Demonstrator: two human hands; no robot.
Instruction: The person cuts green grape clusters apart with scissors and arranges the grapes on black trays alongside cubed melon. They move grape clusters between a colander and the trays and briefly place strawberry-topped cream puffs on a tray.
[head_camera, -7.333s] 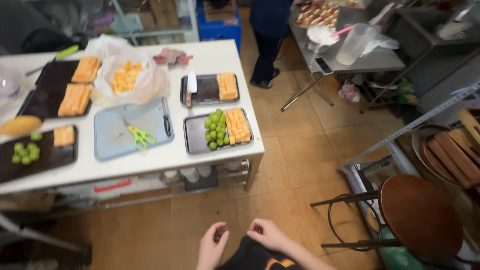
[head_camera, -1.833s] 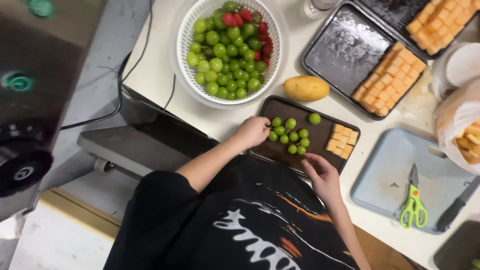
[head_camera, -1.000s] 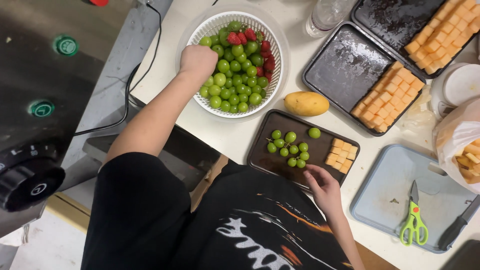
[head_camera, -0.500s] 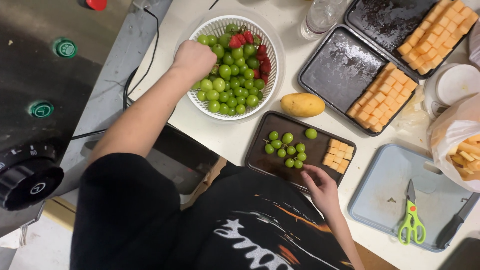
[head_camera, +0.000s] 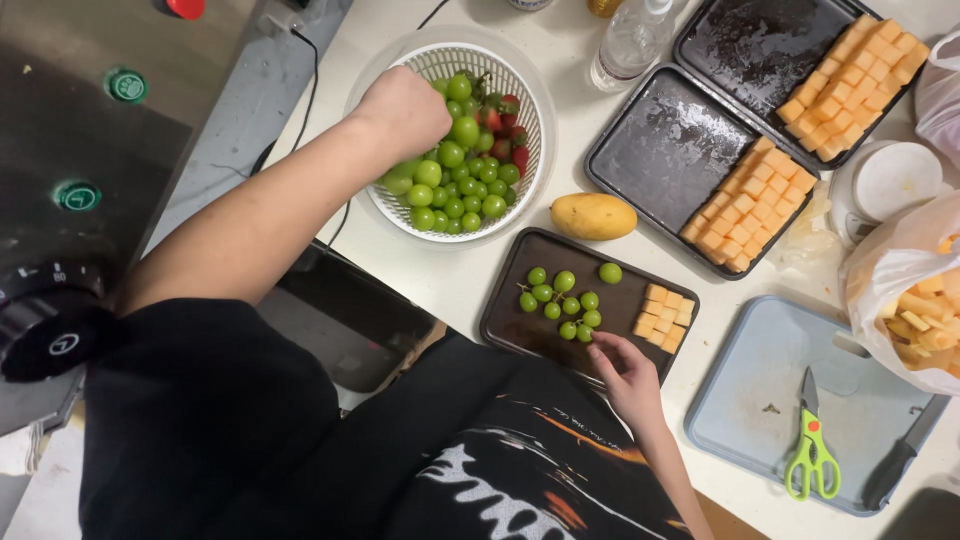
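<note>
My left hand (head_camera: 405, 105) is down in a white colander (head_camera: 535, 112), fingers closed among the green grapes (head_camera: 460, 185); a few red strawberries (head_camera: 505, 108) lie at its far side. My right hand (head_camera: 628, 372) grips the near edge of a small dark tray (head_camera: 512, 325). On that tray lie a cluster of loose green grapes (head_camera: 560, 300) and a block of orange melon cubes (head_camera: 665, 312). A yellow mango (head_camera: 593, 216) lies between colander and tray.
Two larger dark trays (head_camera: 665, 140) (head_camera: 760, 45) with orange cubes sit beyond. A blue cutting board (head_camera: 755, 400) at right carries green scissors (head_camera: 808, 452) and a knife (head_camera: 900, 462). A plastic bag of cut fruit (head_camera: 900, 270), a bottle (head_camera: 630, 40) and a steel machine (head_camera: 80, 160) are around.
My left hand left the small tray, reached up into the colander and now digs deeper among the grapes. My right hand stays at the tray's near edge.
</note>
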